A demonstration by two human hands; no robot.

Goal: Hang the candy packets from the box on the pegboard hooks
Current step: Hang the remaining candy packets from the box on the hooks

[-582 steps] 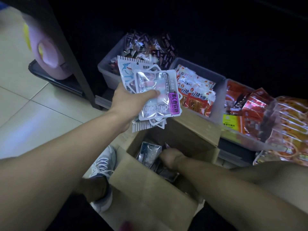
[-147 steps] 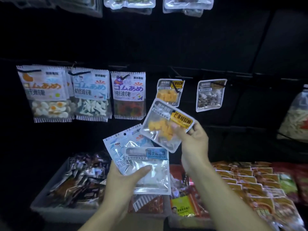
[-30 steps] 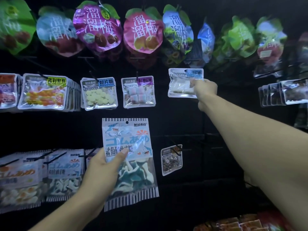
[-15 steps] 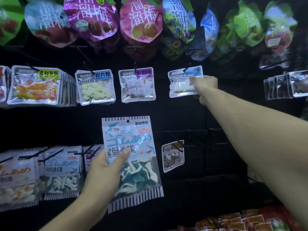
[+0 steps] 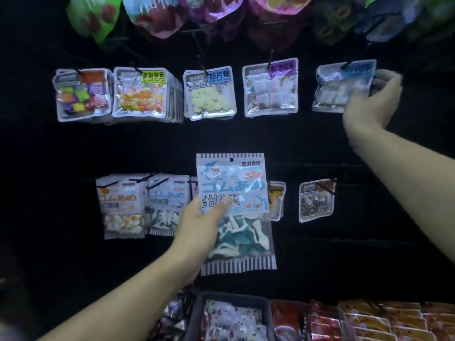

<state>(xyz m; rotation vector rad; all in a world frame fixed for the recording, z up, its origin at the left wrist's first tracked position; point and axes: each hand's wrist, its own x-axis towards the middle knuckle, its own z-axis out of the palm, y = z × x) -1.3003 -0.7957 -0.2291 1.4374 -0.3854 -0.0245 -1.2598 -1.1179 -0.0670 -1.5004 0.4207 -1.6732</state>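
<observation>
My left hand [image 5: 199, 225] holds up a tall blue-and-white shark gummy packet [image 5: 234, 183] in front of the dark pegboard, thumb pressed on its front. At the upper right, a small clear packet with a blue label [image 5: 339, 87] hangs tilted on a black hook [image 5: 347, 65]. My right hand [image 5: 371, 104] curls its fingers round that packet's right edge. The cardboard box is out of view.
Several small candy packets [image 5: 209, 94] hang in the same row to the left. Larger gummy packets [image 5: 120, 205] and a small dark one [image 5: 316, 200] hang one row lower. Plum bags [image 5: 152, 18] hang along the top. Snack bins [image 5: 234, 316] stand below.
My right hand has stayed on the blue-labelled packet, which now sits further right in view. The view has dropped, bringing the bins in. My left hand still holds the shark packet.
</observation>
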